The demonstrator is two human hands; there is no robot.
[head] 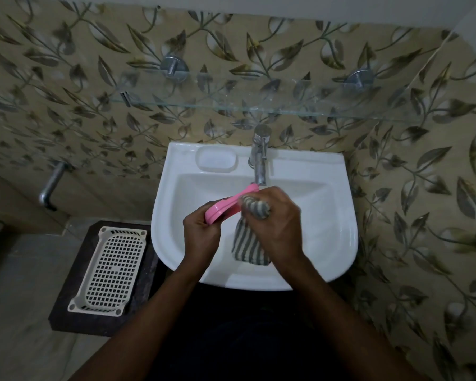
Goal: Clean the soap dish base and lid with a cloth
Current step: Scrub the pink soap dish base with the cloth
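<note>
left hand [201,232] gripping a pink soap dish piece [226,204] tilted over the white sink [338,204], right hand [278,221] closed around a striped cloth [249,237] touching it, below the tap [259,158]

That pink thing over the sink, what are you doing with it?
A person is wiping a pink soap dish piece with a striped cloth over the white sink. The left hand holds the pink piece by one end, and the right hand presses the bunched cloth against it, just below the tap. A white basket sits off to the left.
</note>
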